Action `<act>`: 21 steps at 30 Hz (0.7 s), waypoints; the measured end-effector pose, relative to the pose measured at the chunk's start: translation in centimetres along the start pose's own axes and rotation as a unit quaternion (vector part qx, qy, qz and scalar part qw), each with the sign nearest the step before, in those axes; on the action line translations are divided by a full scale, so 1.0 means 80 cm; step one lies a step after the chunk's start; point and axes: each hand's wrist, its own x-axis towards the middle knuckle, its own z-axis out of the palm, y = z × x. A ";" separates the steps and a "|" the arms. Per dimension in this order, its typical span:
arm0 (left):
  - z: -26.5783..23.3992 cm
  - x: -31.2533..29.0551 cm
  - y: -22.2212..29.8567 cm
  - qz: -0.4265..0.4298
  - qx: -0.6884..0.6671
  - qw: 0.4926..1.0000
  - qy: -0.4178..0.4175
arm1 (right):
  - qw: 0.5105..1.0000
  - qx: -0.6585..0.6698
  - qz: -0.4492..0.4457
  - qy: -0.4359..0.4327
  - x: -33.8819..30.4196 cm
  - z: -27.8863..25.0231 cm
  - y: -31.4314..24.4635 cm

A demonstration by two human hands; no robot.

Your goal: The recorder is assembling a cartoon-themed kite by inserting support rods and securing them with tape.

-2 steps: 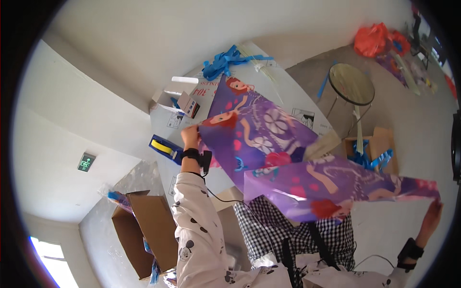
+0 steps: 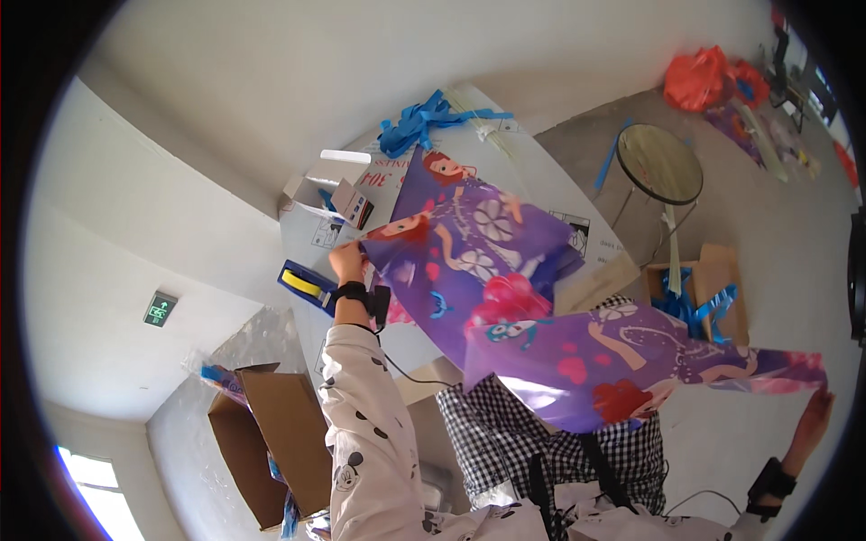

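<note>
Where purple film point(image 2: 577, 347) partly hides tabletop point(image 2: 600, 255), tape dispenser point(image 2: 305, 285), seemingly blue straps point(image 2: 417, 124)

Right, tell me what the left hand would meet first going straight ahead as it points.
The left hand, holding the purple sheet, would probably meet the small white box first; depth is unclear.

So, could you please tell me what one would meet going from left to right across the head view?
Bright opening, green sign, lower-left brown carton, left hand, purple printed sheet, right hand.
</note>
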 end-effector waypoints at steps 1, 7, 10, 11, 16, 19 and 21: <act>-0.008 0.005 -0.001 0.013 0.011 0.999 0.046 | 1.000 0.001 -0.001 -0.001 -0.001 0.007 0.001; 0.010 -0.063 -0.020 0.324 0.307 0.865 0.227 | 0.999 -0.002 0.036 -0.032 0.006 0.050 0.038; 0.054 -0.172 -0.043 0.469 0.366 0.799 0.089 | 0.992 -0.110 -0.021 0.066 0.006 0.079 0.061; 0.050 -0.204 -0.064 0.467 0.372 0.802 0.002 | 0.991 -0.111 -0.020 0.069 0.012 0.087 0.074; 0.054 -0.302 -0.131 0.304 0.497 0.803 -0.127 | 0.992 -0.124 -0.018 0.001 0.027 0.169 0.092; 0.044 -0.262 -0.139 0.323 0.481 0.807 -0.114 | 0.969 -0.190 -0.045 -0.152 0.032 0.266 0.099; 0.036 -0.234 -0.137 0.291 0.456 0.832 -0.120 | 0.938 -0.250 -0.079 -0.227 0.025 0.338 0.100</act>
